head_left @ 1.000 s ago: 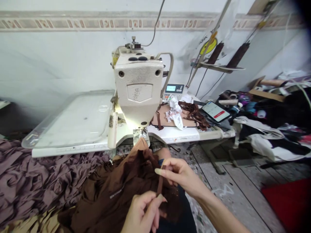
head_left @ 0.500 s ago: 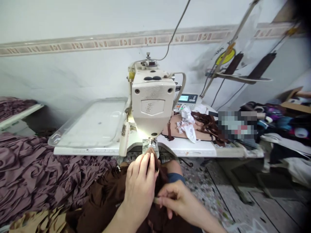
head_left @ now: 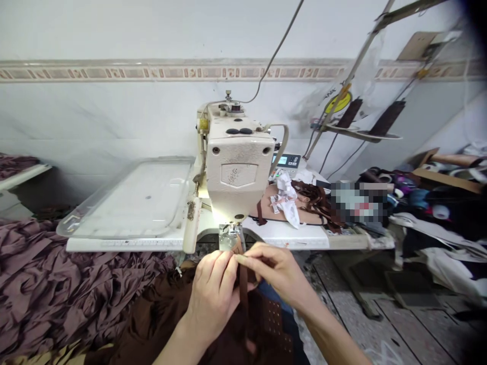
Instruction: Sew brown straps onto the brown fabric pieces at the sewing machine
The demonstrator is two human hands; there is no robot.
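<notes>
So my hands have just come up to the industrial sewing machine: the brown strap now sits right at the presser foot, above the brown fabric, pinched tight in my left hand and right hand.

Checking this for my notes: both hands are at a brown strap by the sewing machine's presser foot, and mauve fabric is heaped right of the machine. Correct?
No: in the head view the mauve fabric is heaped left of the sewing machine, not right. The left hand and right hand are at the brown strap by the presser foot, as you said.
</notes>
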